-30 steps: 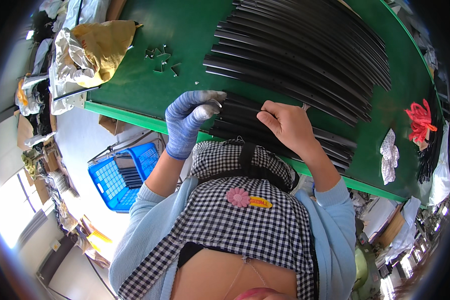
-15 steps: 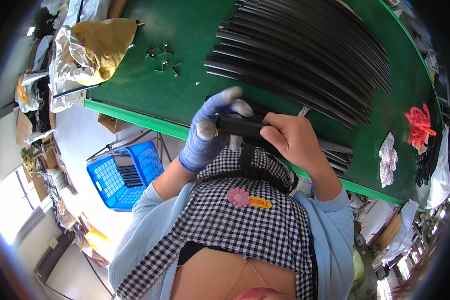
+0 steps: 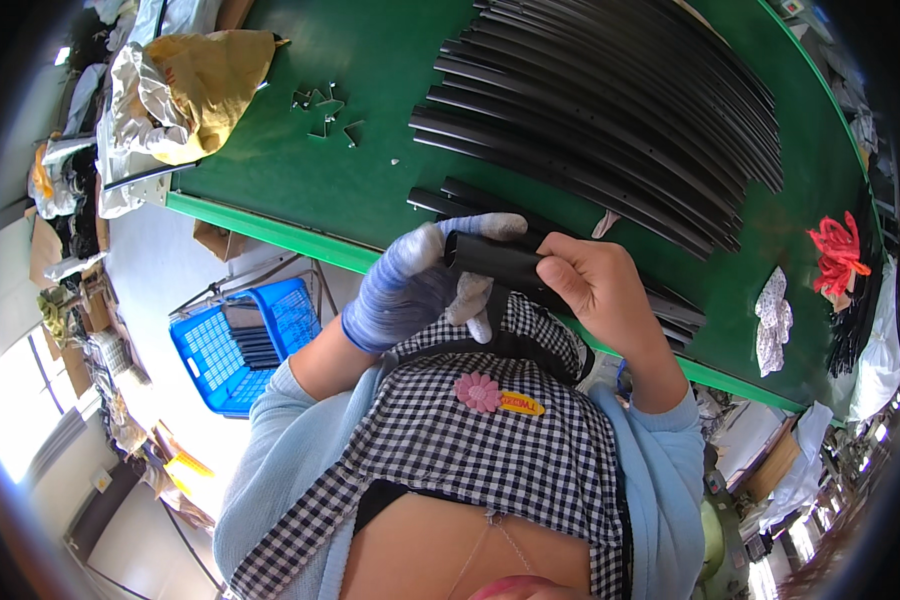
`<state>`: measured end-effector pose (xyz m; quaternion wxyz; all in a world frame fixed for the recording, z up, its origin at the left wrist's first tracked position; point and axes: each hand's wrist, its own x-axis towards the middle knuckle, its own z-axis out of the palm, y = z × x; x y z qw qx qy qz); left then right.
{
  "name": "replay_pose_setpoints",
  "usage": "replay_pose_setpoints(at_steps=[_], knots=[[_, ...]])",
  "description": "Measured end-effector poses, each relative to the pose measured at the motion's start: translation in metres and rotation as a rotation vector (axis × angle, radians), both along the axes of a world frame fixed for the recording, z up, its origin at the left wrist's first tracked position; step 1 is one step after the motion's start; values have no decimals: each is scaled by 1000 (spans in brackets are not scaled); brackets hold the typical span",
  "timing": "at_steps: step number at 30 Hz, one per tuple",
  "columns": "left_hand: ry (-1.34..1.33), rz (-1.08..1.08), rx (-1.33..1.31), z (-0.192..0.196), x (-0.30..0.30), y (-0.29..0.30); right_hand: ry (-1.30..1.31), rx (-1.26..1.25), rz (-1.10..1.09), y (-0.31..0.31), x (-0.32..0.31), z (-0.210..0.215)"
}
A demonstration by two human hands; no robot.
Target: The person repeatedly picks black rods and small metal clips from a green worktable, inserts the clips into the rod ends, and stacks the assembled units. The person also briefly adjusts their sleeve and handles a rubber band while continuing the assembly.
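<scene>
In front of my apron a short, wide black tube [image 3: 498,262] is held nearly level, its hollow end facing left. Around that end curls my left hand [image 3: 400,290], in a blue-grey knit glove with pale fingertips; some fingers lie over the top and others underneath. My bare right hand [image 3: 600,292] is closed on the tube farther right, thumb toward me. Just beyond the hands, a few long black tubes [image 3: 432,200] lie along the table's near side. Whether anything sits inside the held tube is hidden.
A large row of black tubes [image 3: 610,110] covers much of the green table [image 3: 350,205]. Small metal clips [image 3: 326,110] and a yellow sack [image 3: 220,95] are at left, red cords [image 3: 838,250] and a spotted cloth [image 3: 773,320] at right. Below left stands a blue basket [image 3: 205,355] with black pieces.
My left hand has turned, and its raised, spread fingers have come down around the tube's end. The tube and my right hand have shifted slightly right.
</scene>
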<state>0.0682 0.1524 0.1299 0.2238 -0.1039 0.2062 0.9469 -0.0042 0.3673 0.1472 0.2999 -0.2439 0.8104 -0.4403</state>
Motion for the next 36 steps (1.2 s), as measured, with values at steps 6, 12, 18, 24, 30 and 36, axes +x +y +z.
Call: replay_pose_setpoints(at_steps=[6,12,18,24,30,36], knots=[[64,-174,-95,-14,-1,-22,65,47,7,-2,5,-2],[30,-30,-168,-4,-1,-25,11,88,-41,3,-1,-4],[332,92,-1840,-78,-13,-86,138,204,-60,-6,3,-42],[348,47,-2480,-146,-45,-137,421,133,-94,-32,15,-114],[349,-295,-2604,-152,-60,-154,673,102,-23,-46,24,-157],[341,0,-1757,-118,-50,-102,280,-164,-257,-57,18,-139]])
